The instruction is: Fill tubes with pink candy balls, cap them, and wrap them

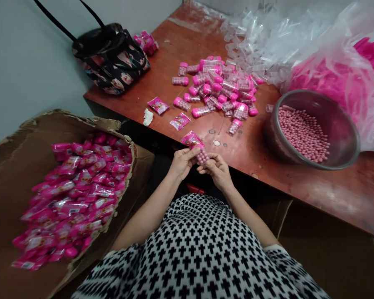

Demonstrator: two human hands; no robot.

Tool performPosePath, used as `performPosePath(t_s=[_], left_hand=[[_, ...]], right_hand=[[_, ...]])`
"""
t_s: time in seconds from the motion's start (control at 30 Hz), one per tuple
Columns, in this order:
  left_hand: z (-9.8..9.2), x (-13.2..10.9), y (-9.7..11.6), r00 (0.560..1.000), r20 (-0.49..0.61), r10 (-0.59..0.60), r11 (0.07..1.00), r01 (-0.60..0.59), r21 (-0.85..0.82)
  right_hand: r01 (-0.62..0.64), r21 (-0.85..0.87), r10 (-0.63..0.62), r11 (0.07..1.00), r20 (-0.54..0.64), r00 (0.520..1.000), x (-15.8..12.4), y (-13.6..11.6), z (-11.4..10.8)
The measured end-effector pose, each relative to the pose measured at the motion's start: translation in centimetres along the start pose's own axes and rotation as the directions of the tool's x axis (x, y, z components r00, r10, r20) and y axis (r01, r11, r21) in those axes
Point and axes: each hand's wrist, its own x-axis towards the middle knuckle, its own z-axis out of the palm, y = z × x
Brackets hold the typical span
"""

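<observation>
Close to the table's front edge, my left hand (183, 162) and my right hand (216, 169) meet around a small clear bottle of pink beads (202, 155). A printed pink packet (191, 139) sits at the bottle's far end; whether the bottle is partly inside it I cannot tell. My left thumb and fingers pinch the bottle and packet from the left. The right fingers are closed at the bottle's near end. Just beyond lie two flat pink packets (180, 121) (158, 105) and a heap of filled bottles with pink caps (218, 87).
At right stands a grey bowl (339, 153) of pink beads (302, 133). Behind it are a plastic bag of pink caps (330, 83) and clear empty bottles (258, 41). A cardboard box (6, 166) at left holds pink packs (81, 191). A floral bag (112, 62) rests at the back left.
</observation>
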Motion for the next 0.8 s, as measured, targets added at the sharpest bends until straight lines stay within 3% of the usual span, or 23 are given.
performPosePath(t_s=[0.3,0.47,0.53,0.6,0.67,0.73,0.8], left_hand=[[0.5,-1.5,-0.9,0.992,0.089,-0.087,0.996,0.085,0.017],[-0.7,-2.1,0.4,0.967,0.213,-0.143,0.990,0.135,0.050],[-1.5,-3.0,1.5,0.980,0.174,-0.095,0.995,0.089,0.042],[-2.7,-3.9,2.9,0.996,0.031,0.078,0.996,-0.076,-0.037],[-4.1,-4.5,4.0,0.933,-0.188,0.306,0.939,-0.328,-0.099],[-5.4,-4.3,4.8,0.817,-0.351,0.458,0.865,-0.500,-0.035],[-6.0,-2.9,5.1,0.745,-0.356,0.564,0.824,-0.539,0.177]], right_hand=[[0.067,0.103,-0.051,0.992,-0.146,0.988,0.8,-0.1,0.6],[-0.054,0.023,0.054,0.998,0.011,0.998,2.1,-0.5,1.3],[-0.064,-0.020,0.065,0.998,0.081,0.995,2.5,-0.6,2.2],[-0.044,-0.054,0.051,0.998,0.139,0.989,2.8,-0.6,3.1],[-0.018,-0.093,0.034,0.996,0.170,0.985,3.0,-0.6,3.6],[-0.004,-0.142,0.026,0.990,0.157,0.987,3.3,-0.5,3.6],[-0.008,-0.186,0.031,0.982,0.117,0.993,3.5,-0.5,3.3]])
